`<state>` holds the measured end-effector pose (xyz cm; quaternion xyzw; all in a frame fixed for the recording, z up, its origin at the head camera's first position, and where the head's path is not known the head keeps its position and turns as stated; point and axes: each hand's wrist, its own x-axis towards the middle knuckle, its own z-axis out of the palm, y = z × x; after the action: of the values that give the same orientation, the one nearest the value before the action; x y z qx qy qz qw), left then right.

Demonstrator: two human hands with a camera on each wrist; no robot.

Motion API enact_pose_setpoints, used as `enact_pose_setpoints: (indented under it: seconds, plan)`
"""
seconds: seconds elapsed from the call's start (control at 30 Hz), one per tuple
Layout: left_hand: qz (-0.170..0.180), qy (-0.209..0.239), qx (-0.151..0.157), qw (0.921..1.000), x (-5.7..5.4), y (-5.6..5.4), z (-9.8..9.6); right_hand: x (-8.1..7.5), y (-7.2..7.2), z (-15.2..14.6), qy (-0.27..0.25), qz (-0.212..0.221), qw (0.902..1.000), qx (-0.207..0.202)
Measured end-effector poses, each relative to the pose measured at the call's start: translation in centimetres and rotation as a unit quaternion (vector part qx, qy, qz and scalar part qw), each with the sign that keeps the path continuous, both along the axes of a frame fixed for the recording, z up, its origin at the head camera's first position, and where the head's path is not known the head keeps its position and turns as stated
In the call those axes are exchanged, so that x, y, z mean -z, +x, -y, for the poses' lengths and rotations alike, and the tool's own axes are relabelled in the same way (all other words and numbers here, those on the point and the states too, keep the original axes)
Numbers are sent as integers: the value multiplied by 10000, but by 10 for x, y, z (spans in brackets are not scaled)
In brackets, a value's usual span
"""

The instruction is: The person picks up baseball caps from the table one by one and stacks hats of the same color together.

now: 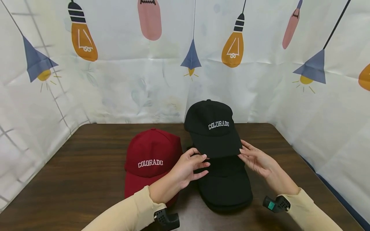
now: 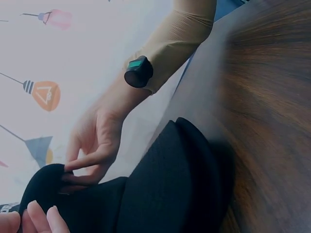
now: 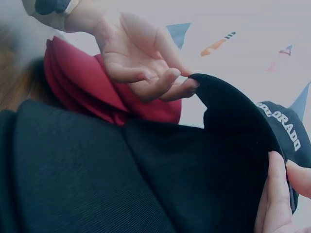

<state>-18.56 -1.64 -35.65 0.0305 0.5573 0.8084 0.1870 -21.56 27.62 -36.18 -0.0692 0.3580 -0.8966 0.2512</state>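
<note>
A black cap with white COLORADO lettering is tilted, its brim toward me, above more black caps stacked on the table. My left hand pinches the left edge of its brim, the other fingers spread loosely. On the brim's opposite edge, my right hand pinches with thumb and fingers. In the right wrist view the raised brim shows from below, between both hands. Red caps, also lettered COLORADO, lie just left of the black ones, partly hidden by my left forearm.
The dark wood-grain table has rounded far corners. White fabric printed with lamps and bulbs hangs behind it and along both sides. Several stacked red brims show beside the black caps in the right wrist view.
</note>
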Motion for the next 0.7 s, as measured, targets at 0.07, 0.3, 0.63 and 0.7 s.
enact_pose_setpoints:
  seconds: [0.07, 0.3, 0.63, 0.7]
  plan:
    - [36, -24, 19, 10000, 2, 1, 1, 3, 2, -1, 215, -85, 9997, -34]
    - [117, -52, 204, 9997, 6, 5, 3, 4, 6, -7, 638, -503, 9964, -229]
    - [308, 25, 297, 9991, 10, 9, 1, 4, 9, -11, 515, -552, 9965, -349]
    - [353, 45, 306, 9989, 11, 10, 1, 4, 10, -12, 495, -550, 9966, -367]
